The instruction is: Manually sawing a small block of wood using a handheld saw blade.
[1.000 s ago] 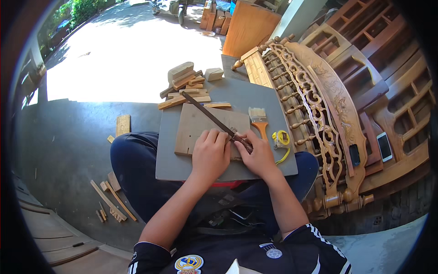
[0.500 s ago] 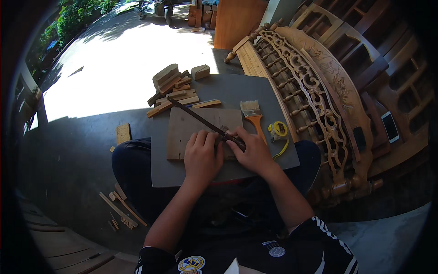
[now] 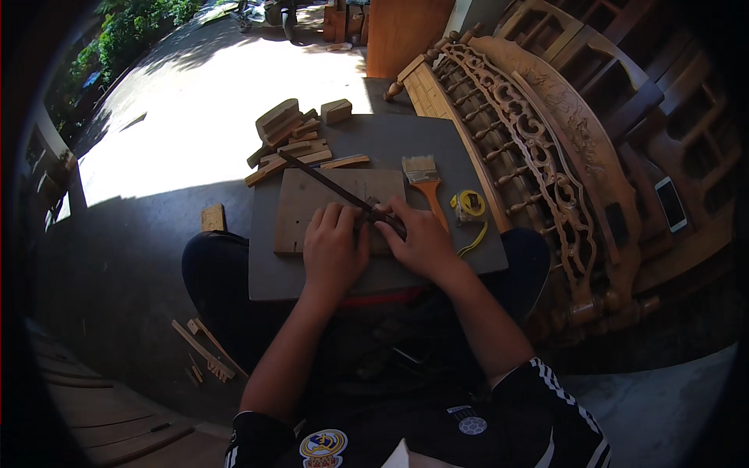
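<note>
My right hand [image 3: 421,240] grips the near end of a long, slim dark file [image 3: 326,182], which slants away to the far left over a flat wooden board [image 3: 295,214]. Close beside it, my left hand [image 3: 334,246] is closed over the board's near part, fingers curled down and thumb near the file. Whatever lies under those left fingers is hidden. The board rests on a grey tabletop [image 3: 269,281] across my lap. To the right of the board lie a flat brush with an orange handle [image 3: 431,199] and a yellow tape measure [image 3: 469,204].
Several wood offcuts [image 3: 285,129] are heaped at the table's far left corner. A carved wooden panel with turned spindles [image 3: 538,148] stands along the right, with a phone [image 3: 669,204] beyond it. Thin wood strips [image 3: 204,347] and a small block [image 3: 212,218] lie on the floor.
Both hands and the file keep nearly the same pose on the board. The whole scene has shifted slightly up and left in view.
</note>
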{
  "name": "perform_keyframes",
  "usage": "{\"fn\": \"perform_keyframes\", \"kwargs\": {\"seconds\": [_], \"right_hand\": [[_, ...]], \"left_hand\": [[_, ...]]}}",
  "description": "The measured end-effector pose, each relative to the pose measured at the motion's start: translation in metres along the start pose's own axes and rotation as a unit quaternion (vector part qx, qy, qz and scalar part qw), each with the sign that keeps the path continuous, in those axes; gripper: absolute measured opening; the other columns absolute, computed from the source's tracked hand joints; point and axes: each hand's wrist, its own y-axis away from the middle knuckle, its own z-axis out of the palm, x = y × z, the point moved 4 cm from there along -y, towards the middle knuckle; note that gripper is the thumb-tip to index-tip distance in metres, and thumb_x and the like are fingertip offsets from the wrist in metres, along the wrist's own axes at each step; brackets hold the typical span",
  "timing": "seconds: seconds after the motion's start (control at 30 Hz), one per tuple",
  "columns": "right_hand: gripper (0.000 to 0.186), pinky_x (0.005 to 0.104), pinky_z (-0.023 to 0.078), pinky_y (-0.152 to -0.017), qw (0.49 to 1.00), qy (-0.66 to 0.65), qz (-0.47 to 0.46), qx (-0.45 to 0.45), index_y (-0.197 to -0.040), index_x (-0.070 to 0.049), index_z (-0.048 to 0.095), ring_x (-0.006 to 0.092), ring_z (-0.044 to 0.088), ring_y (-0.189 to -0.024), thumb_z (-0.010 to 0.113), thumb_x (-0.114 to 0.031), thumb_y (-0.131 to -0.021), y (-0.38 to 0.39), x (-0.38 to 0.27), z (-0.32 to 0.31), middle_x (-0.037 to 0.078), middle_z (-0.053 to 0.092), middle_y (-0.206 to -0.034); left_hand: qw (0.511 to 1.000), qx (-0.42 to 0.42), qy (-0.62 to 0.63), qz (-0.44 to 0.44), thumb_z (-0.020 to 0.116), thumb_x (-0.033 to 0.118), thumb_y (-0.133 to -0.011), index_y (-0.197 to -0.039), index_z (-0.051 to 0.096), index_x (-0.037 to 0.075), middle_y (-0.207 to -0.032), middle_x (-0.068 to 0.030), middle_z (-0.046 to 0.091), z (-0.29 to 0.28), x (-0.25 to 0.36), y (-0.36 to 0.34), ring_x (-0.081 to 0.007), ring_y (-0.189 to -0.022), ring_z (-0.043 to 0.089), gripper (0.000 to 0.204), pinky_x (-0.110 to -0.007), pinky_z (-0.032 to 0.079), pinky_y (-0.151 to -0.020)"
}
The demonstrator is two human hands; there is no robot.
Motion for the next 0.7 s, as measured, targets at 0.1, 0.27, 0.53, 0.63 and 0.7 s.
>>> {"fn": "perform_keyframes", "kwargs": {"seconds": [0.1,0.27,0.53,0.63,0.7], "right_hand": [[0.024,0.0509,0.057,-0.082,1.000,-0.004,-0.011,-0.005,-0.117,-0.005,0.059,0.0436,0.071,-0.096,0.067,-0.015,-0.096,-0.001,-0.001,0.000,0.022,0.075,-0.103],[0.024,0.0511,0.057,-0.081,1.000,-0.005,-0.016,-0.010,-0.116,-0.005,0.058,0.0440,0.071,-0.097,0.067,-0.014,-0.096,-0.001,0.005,0.006,0.022,0.075,-0.103],[0.022,0.0507,0.056,-0.074,0.999,0.015,-0.032,0.020,-0.112,-0.006,0.061,0.0439,0.072,-0.087,0.069,-0.016,-0.094,-0.002,0.001,0.000,0.021,0.074,-0.088],[0.023,0.0500,0.056,-0.073,0.998,0.018,-0.053,0.036,-0.113,-0.008,0.062,0.0432,0.072,-0.084,0.070,-0.018,-0.094,-0.001,0.007,0.003,0.021,0.073,-0.085],[0.023,0.0497,0.056,-0.073,0.997,0.020,-0.064,0.039,-0.113,-0.008,0.062,0.0429,0.072,-0.083,0.069,-0.019,-0.094,-0.002,0.007,0.002,0.020,0.073,-0.084]], "left_hand": [[1.000,0.008,-0.003,0.002,0.072,0.012,-0.084,-0.100,0.068,0.004,-0.096,-0.0136,0.063,0.001,0.000,0.000,-0.0350,-0.093,0.063,0.019,-0.045,0.052,-0.081],[1.000,0.000,-0.005,-0.007,0.072,0.012,-0.084,-0.101,0.068,0.004,-0.096,-0.0134,0.063,0.002,-0.002,0.002,-0.0347,-0.093,0.063,0.019,-0.045,0.052,-0.081],[1.000,0.005,-0.005,-0.003,0.074,0.014,-0.087,-0.103,0.069,0.006,-0.098,-0.0124,0.066,0.001,-0.002,0.000,-0.0359,-0.097,0.065,0.019,-0.046,0.053,-0.082],[1.000,0.007,-0.009,0.004,0.075,0.017,-0.087,-0.101,0.070,0.008,-0.096,-0.0106,0.067,0.008,-0.007,0.002,-0.0348,-0.095,0.066,0.017,-0.045,0.053,-0.080],[1.000,0.013,-0.011,0.010,0.075,0.018,-0.088,-0.101,0.071,0.009,-0.094,-0.0098,0.068,0.009,-0.008,0.001,-0.0343,-0.094,0.067,0.017,-0.045,0.053,-0.080]]}}
